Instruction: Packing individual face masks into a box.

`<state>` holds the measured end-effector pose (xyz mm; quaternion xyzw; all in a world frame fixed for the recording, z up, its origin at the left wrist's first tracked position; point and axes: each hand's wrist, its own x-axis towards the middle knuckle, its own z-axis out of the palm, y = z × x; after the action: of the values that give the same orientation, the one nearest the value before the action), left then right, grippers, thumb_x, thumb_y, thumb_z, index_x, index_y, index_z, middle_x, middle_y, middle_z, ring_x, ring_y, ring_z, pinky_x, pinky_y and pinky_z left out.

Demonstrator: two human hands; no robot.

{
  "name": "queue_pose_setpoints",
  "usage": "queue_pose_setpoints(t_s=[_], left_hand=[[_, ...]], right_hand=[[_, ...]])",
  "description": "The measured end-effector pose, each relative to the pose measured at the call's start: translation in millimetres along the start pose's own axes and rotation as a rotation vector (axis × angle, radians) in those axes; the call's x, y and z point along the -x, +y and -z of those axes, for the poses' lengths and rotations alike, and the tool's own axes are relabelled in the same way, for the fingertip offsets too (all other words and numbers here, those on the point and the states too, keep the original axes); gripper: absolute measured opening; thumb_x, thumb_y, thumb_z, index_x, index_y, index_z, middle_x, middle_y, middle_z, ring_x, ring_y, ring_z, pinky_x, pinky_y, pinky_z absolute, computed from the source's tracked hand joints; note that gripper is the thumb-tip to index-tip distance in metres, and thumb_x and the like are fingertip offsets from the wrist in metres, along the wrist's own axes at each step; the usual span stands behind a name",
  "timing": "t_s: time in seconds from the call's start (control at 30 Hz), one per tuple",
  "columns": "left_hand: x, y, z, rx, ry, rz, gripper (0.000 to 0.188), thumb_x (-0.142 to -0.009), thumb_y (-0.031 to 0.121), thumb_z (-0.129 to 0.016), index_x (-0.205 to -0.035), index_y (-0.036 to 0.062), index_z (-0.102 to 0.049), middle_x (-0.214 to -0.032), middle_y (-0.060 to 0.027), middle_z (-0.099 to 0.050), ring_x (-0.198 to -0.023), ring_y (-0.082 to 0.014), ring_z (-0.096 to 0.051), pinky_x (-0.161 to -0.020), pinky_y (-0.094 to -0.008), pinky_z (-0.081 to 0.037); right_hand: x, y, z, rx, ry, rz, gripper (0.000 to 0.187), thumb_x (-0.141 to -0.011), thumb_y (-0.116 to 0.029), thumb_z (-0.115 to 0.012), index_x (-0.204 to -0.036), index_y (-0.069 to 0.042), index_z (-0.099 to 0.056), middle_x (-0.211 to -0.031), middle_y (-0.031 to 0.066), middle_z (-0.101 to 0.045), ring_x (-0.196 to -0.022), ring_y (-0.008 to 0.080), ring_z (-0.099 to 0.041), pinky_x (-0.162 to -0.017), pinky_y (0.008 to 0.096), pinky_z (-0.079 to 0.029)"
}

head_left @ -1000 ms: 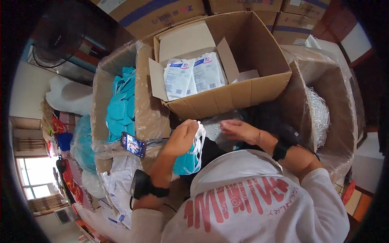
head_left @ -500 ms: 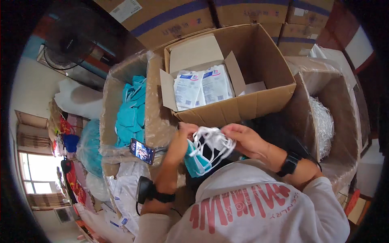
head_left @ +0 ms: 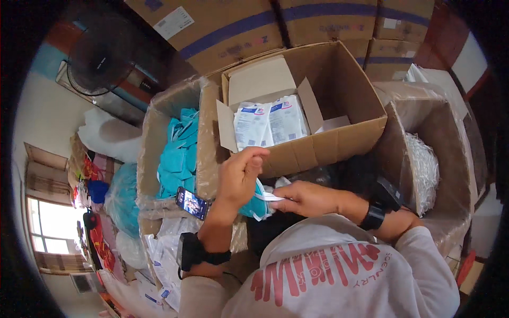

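Observation:
My right hand (head_left: pixel 299 197) pinches white elastic straps (head_left: pixel 269 196) between thumb and fingers, in front of the cardboard box. The straps belong to a bundle of teal face masks (head_left: pixel 255 208) with white edging, partly covered by my left wrist; how many there are I cannot tell. Just above the bundle, near the box's front edge, my left hand (head_left: pixel 241 172) is raised with its fingers curled closed. Whatever it may hold is hidden. Both wrists wear black straps with a device.
An open cardboard box (head_left: pixel 323 151) holds a smaller carton of white packets (head_left: pixel 270 123). Left of it, a plastic-lined box contains teal masks (head_left: pixel 177 159); a phone (head_left: pixel 192 203) rests at its near corner. To the right, another box holds white strands (head_left: pixel 422 172). Sealed cartons (head_left: pixel 328 21) stand behind.
My left hand has risen away from the mask bundle and curled. My right hand has come lower and left, and the straps, spread loosely before, are now gathered in its pinch.

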<state>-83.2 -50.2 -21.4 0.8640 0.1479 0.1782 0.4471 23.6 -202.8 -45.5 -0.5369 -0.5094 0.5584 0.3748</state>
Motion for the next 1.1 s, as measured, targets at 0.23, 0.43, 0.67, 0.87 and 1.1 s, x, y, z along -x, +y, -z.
queue_pose_setpoints(t_s=[0.23, 0.43, 0.67, 0.87, 1.1], left_hand=[[-0.4, -34.0, -33.5, 0.261, 0.085, 0.299, 0.046, -0.093, 0.039, -0.036, -0.073, 0.0027, -0.058, -0.056, -0.0029, -0.046, -0.053, -0.0098, -0.042, -0.049, -0.0262, -0.035], [-27.1, -50.2, -51.6, 0.146, 0.373, 0.229, 0.047, -0.093, 0.037, -0.033, -0.068, 0.005, -0.056, -0.056, -0.0043, -0.05, -0.053, -0.0135, -0.045, -0.05, -0.0294, -0.036], [-43.6, -113.7, 29.8, 0.116, 0.781, 0.212, 0.047, -0.094, 0.039, -0.03, -0.067, 0.0069, -0.052, -0.056, -0.0053, -0.051, -0.049, -0.0154, -0.046, -0.046, -0.029, -0.035], [-47.9, -37.5, 9.0, 0.628, 0.595, 0.098, 0.052, -0.094, 0.043, -0.025, -0.059, 0.0086, -0.041, -0.05, 0.0001, -0.037, -0.042, -0.009, -0.034, -0.04, -0.0227, -0.025], [-38.3, -17.5, -3.4, 0.289, 0.607, -0.133, 0.049, -0.093, 0.045, -0.028, -0.063, 0.0088, -0.041, -0.052, 0.0006, -0.038, -0.044, -0.0077, -0.035, -0.041, -0.022, -0.027]], right_hand=[[-17.9, 3.7, -11.5, 0.322, 0.568, 0.843, 0.021, -0.09, -0.015, -0.043, -0.079, -0.001, -0.051, -0.077, 0.0127, -0.053, -0.073, 0.0284, -0.051, -0.069, 0.0361, -0.04], [-31.6, -16.8, -29.6, 0.304, 0.506, 0.732, 0.026, -0.09, -0.021, -0.042, -0.073, -0.001, -0.046, -0.064, 0.0178, -0.047, -0.061, 0.0329, -0.05, -0.061, 0.0391, -0.041], [-15.1, -54.1, -29.7, 0.334, 0.3, 0.888, 0.022, -0.089, -0.021, -0.043, -0.074, -0.005, -0.049, -0.066, 0.0146, -0.052, -0.06, 0.0289, -0.053, -0.055, 0.0388, -0.043], [-36.0, -6.1, 35.1, -0.331, 0.686, 0.476, 0.035, -0.094, -0.027, -0.036, -0.086, 0.001, -0.055, -0.082, 0.0042, -0.055, -0.077, 0.0129, -0.05, -0.073, 0.0282, -0.041], [-26.0, -4.8, 12.4, -0.131, 0.504, 0.27, 0.03, -0.091, -0.027, -0.045, -0.095, 0.0, -0.057, -0.085, 0.0087, -0.057, -0.079, 0.0149, -0.052, -0.071, 0.0303, -0.041]])
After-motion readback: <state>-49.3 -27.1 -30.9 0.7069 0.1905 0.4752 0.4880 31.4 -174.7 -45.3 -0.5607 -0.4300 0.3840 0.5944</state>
